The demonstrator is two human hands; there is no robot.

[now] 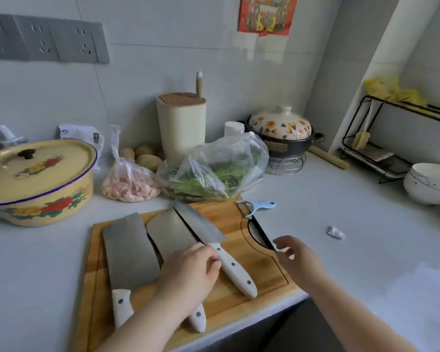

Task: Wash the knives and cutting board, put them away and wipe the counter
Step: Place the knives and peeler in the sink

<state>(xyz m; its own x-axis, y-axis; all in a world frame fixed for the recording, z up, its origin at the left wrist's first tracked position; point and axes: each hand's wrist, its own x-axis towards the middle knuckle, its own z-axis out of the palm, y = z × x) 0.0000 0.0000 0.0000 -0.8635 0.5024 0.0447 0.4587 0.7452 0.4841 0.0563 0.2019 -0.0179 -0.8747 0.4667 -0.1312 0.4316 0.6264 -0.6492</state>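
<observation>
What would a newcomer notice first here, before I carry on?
Three white-handled knives lying side by side on the wooden cutting board at the counter's front, the left hand over the middle one's handle. Next, the yellow flowered pot at far left and the bag of greens at the board's far edge.

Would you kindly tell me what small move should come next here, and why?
Probably curl the left hand round the white handle of the rightmost steel knife and lift it: its fingertips touch that handle, the knife lies loose on the wooden cutting board, and the right hand hovers open nearby.
</observation>
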